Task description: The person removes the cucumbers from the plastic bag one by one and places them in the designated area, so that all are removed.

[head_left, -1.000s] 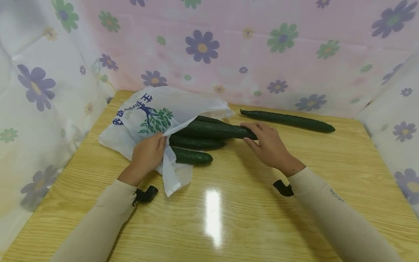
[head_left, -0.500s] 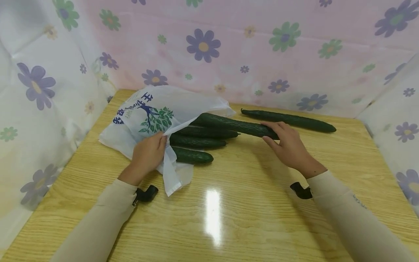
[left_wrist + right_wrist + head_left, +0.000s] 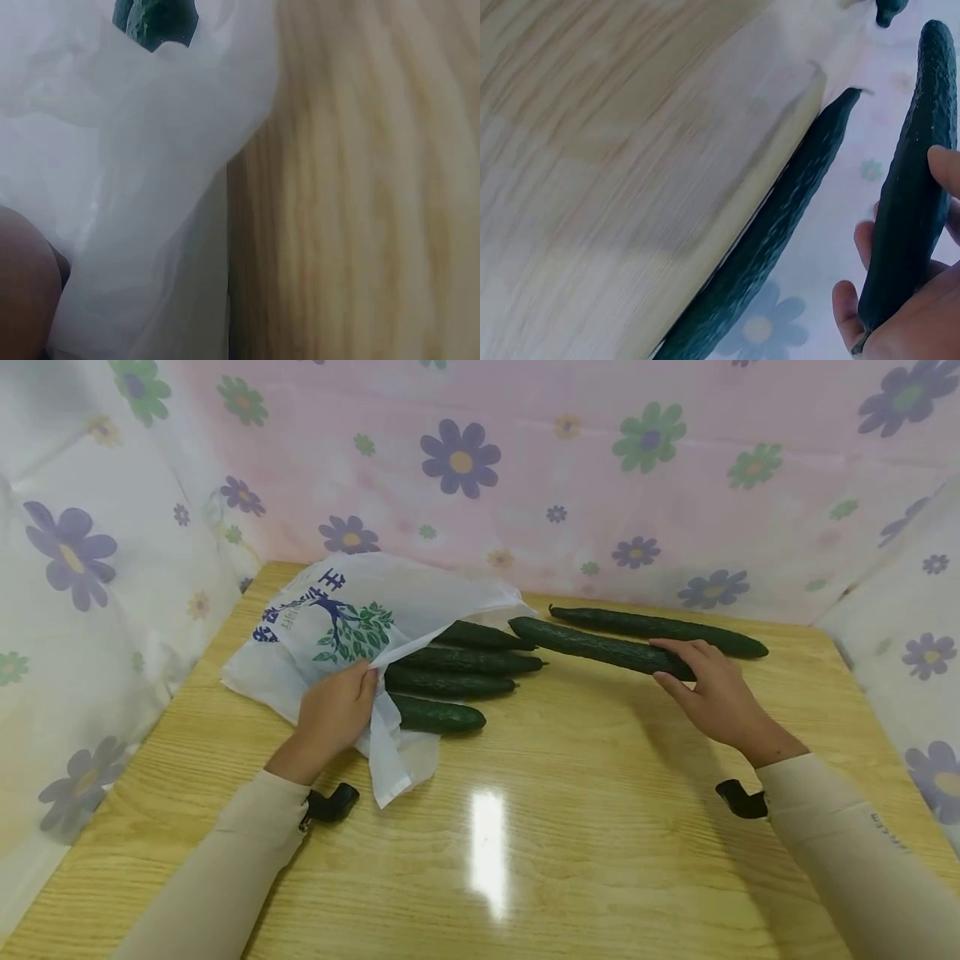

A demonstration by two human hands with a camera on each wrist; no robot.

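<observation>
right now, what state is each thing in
white bag: lying down, mouth open
four cucumbers: partly inside, ends sticking out
held cucumber: out of the bag, raised
far cucumber: lying on the table
left hand: gripping the bag's edge
right hand: gripping held cucumber near one end

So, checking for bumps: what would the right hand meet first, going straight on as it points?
Likely the lone cucumber lying beyond the right hand and its held cucumber, though the hand's height is unclear.

We note the bag (image 3: pixel 431 593) as thin, crinkled, translucent plastic; the cucumbers (image 3: pixel 592 643) as rough and bumpy-skinned; the tabletop (image 3: pixel 592 843) as glossy wood grain; the sleeves (image 3: pixel 217 868) as matt cloth.
</observation>
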